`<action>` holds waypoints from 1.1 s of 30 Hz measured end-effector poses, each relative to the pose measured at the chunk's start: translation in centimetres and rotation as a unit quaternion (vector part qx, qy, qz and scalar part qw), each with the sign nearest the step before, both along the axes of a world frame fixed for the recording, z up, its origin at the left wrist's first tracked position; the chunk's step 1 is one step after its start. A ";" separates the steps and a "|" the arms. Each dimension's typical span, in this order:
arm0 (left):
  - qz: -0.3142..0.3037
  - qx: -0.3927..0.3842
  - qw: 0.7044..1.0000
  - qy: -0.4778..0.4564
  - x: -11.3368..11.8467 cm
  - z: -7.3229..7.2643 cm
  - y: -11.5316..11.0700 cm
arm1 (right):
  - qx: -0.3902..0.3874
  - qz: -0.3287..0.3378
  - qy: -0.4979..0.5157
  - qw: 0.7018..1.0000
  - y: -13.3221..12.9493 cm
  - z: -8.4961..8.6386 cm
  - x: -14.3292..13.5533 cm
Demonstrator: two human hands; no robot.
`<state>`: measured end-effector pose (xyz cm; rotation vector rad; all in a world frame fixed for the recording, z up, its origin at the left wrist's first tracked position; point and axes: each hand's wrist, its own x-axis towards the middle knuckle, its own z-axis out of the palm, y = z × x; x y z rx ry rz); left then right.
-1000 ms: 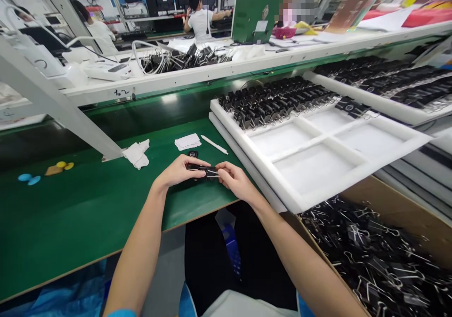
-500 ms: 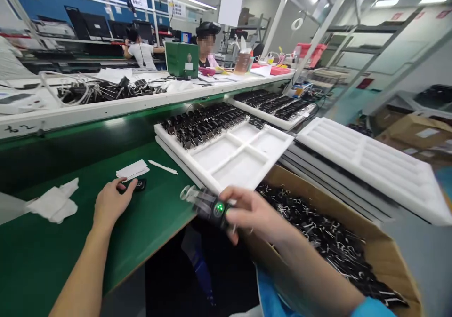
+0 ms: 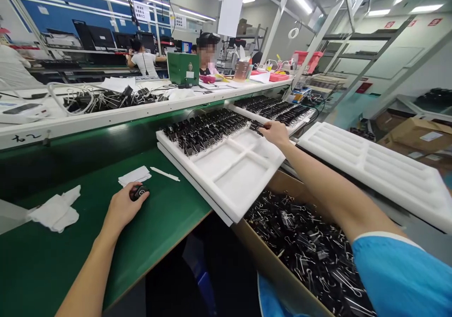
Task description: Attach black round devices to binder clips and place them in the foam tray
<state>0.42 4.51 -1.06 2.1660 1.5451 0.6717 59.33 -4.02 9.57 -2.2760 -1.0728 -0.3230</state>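
My left hand [image 3: 122,209] is closed around a small black rounded device [image 3: 139,192] with a round mark on its face, at the green tabletop [image 3: 158,209]. My right hand [image 3: 277,134] reaches over the white foam tray [image 3: 231,210] and pinches a dark clipped piece [image 3: 257,125] at the end of the rows; the fingers partly hide it. Rows of black binder clips [image 3: 208,131] with silver handles fill the tray's far part. Its near compartments show bare white. Beside my left hand lie folded white cloths [image 3: 134,176] and a white pen [image 3: 165,174].
A cardboard box [image 3: 278,265] full of loose binder clips stands below my right forearm. More foam trays [image 3: 374,166] are stacked at right. A second filled tray [image 3: 282,110] lies behind. Crumpled white cloth [image 3: 56,212] is at left. A person [image 3: 206,53] sits across the shelf.
My right hand has carried the clipped black device, its green lights lit earlier, from the table's front edge up to the tray. My left hand has closed on the other device and shifted slightly nearer.
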 end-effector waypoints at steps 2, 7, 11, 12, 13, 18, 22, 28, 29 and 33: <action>-0.016 0.001 0.999 -0.035 0.0 -0.2 0.0 | -0.036 -0.009 -0.026 0.999 1.0 -0.4 0.4; -0.001 0.016 0.996 -0.086 0.2 0.2 -0.5 | -0.104 -0.038 -0.055 0.992 2.6 -1.4 0.9; 0.034 -0.008 0.992 -0.118 0.4 1.1 -1.0 | -0.103 -0.027 -0.051 0.993 3.1 -2.0 1.2; 0.039 -0.016 0.991 -0.127 0.4 1.3 -1.0 | -0.093 -0.017 -0.051 0.994 3.0 -2.0 1.1; 0.044 -0.025 0.989 -0.138 0.5 1.5 -1.1 | -0.081 -0.006 -0.052 0.995 2.9 -1.9 0.9; 0.063 -0.092 0.957 -0.269 0.4 1.8 -0.9 | 0.027 0.026 -0.079 0.996 -1.4 0.0 -0.1; 0.085 -0.125 0.919 -0.364 0.7 2.1 -0.8 | 0.088 -0.031 -0.099 0.991 -10.1 0.0 -0.2; 0.046 -0.100 0.933 -0.343 2.5 2.5 -1.7 | -0.143 -0.126 0.065 0.979 -24.0 -8.2 -0.5; 0.033 -0.090 0.939 -0.330 2.7 2.5 -2.0 | -0.216 -0.120 0.105 0.963 -25.4 -10.1 -0.6; 0.004 -0.069 0.956 -0.286 3.2 2.2 -2.8 | -0.337 -0.085 0.095 0.933 -27.9 -15.8 -1.0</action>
